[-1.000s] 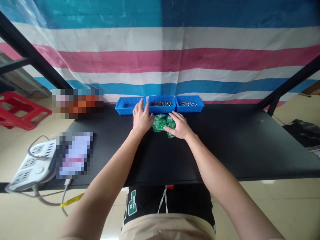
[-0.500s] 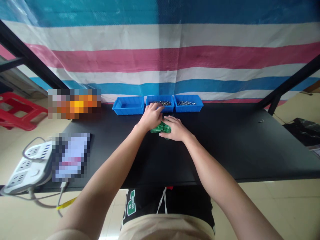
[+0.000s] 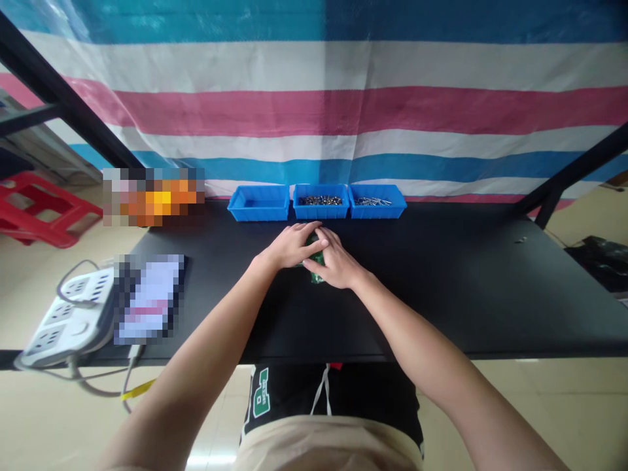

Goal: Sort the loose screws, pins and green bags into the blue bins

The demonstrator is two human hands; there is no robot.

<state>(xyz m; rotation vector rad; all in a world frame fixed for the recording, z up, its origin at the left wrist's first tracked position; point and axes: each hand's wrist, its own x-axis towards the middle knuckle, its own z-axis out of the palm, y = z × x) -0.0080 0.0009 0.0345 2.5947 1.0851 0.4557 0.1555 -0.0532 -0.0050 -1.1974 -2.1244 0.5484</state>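
1. While both forearms reach in from the bottom corners of the frame, a person's left hand (image 3: 292,245) and right hand (image 3: 339,263) meet over green packets (image 3: 318,257) at the center of the picture.
2. A large green letter, seemingly a P edged in white, marks a patch (image 3: 261,392) on black shorts (image 3: 383,392) at bottom center; the small characters on it are too fine to read surely. A pixelated device (image 3: 152,297) at left shows nothing legible.
3. The packets lie on a black table (image 3: 441,281), mostly covered by the hands. What shows is a narrow green strip running roughly up and down the frame; the long axis of the whole heap, and which way it points, cannot be told.
4. Fingers overlap at the top, with both thumbs crossing the green material. Both hands arch around the packets, but whether either grips them firmly cannot be told.
5. Just above the hands, three blue bins stand in a row: a left bin (image 3: 258,214), a middle bin (image 3: 321,213) with small metal pieces (image 3: 321,200), and a right bin (image 3: 377,213) with slender metal rods (image 3: 373,201).
6. A striped sheet (image 3: 441,111) fills the upper frame; a white power strip (image 3: 71,320) sits lower left.
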